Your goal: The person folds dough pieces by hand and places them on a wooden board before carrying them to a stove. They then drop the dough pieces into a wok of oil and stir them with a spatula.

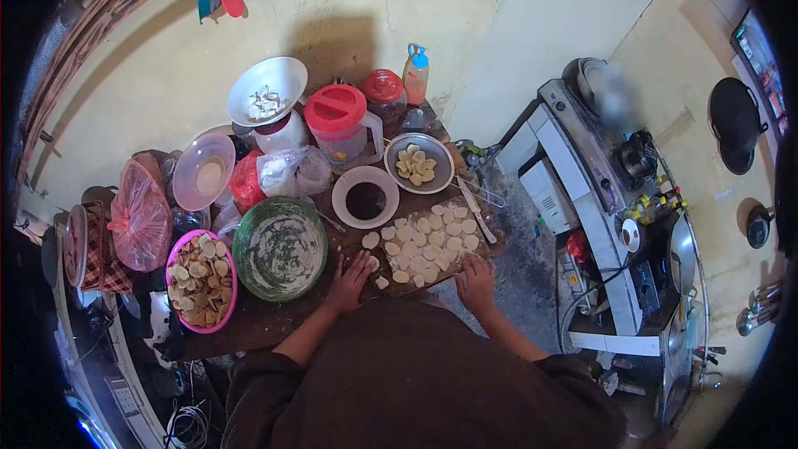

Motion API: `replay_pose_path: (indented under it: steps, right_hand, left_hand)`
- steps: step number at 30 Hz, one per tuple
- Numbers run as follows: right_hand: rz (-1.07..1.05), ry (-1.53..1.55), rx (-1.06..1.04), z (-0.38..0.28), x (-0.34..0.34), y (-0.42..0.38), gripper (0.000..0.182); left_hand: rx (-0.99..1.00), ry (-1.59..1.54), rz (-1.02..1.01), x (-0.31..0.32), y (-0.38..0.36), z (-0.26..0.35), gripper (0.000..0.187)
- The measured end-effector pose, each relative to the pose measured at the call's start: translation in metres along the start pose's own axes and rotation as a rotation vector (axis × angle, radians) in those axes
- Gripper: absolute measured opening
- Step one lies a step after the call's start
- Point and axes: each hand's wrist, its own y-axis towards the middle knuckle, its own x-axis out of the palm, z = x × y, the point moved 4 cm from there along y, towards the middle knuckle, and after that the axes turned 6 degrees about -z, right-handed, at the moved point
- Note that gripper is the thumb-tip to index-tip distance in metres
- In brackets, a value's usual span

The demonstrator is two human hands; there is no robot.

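Observation:
My left hand (352, 281) rests on the dark table with its fingers stretched out, close to a few pale dough rounds (370, 240). My right hand (475, 284) lies at the near right edge of a floured board (455, 268), its fingers extended and nothing visible in them. Many flat dough rounds (436, 239) cover this board. Along its right side lies a knife (480, 214). Behind the board are a sieve (444, 176) holding dough pieces and a white bowl (342, 193) with dark contents. Left of my left hand stands a green basin (241, 249) dusted with flour.
A pink basket (173, 298) full of browned pieces is at the table's left. A red-lidded pitcher (335, 108), a white bowl (241, 87) on a container, a jar (385, 93) and plastic bags (283, 173) crowd the back. A stove (582, 137) stands to the right.

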Motion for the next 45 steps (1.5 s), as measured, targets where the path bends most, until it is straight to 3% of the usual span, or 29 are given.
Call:
replay_pose_path:
  steps: [2,15,18,20,24,27,29,33,35,38,42,45]
  right_hand:
    - [0.064,0.012,-0.001,-0.007,-0.003,0.004,0.05]
    - [0.097,-0.015,-0.014,-0.006,-0.012,0.003,0.041]
    - [-0.04,0.146,0.058,0.008,-0.019,0.024,0.035]
    - [0.138,0.094,0.017,0.015,-0.019,0.032,0.033]
    - [0.192,-0.012,-0.058,0.017,-0.011,0.032,0.037]
    - [0.091,-0.046,-0.05,0.018,-0.018,0.039,0.036]
    - [0.013,0.063,0.062,0.029,-0.013,0.047,0.034]
    - [0.039,0.045,0.009,0.022,-0.011,0.045,0.038]
    - [0.005,0.001,-0.008,0.027,-0.003,0.047,0.035]
    - [-0.11,-0.04,0.08,0.026,-0.014,0.049,0.034]
    - [-0.029,-0.101,0.034,0.03,-0.002,0.041,0.031]
    - [-0.147,-0.012,0.037,0.031,-0.009,0.053,0.027]
  left_hand:
    - [0.014,-0.122,0.04,-0.004,-0.001,0.001,0.084]
    - [-0.008,-0.13,0.057,-0.01,-0.002,0.001,0.086]
    - [0.003,-0.124,0.068,-0.016,0.001,0.001,0.086]
    - [-0.023,-0.161,0.008,-0.016,0.0,0.002,0.085]
    - [0.0,-0.13,0.054,-0.013,-0.001,0.001,0.084]
    - [0.005,-0.155,0.066,-0.012,0.0,0.0,0.082]
    - [0.013,-0.136,0.083,-0.005,-0.001,-0.005,0.082]
    - [0.008,-0.116,0.069,0.008,-0.001,-0.011,0.075]
    - [0.033,0.073,0.048,0.013,-0.002,-0.012,0.068]
    - [0.021,-0.135,0.106,0.005,-0.002,-0.01,0.065]
    - [0.012,-0.084,0.096,0.012,-0.002,-0.012,0.064]
    - [0.029,-0.05,0.135,0.013,-0.001,-0.014,0.063]
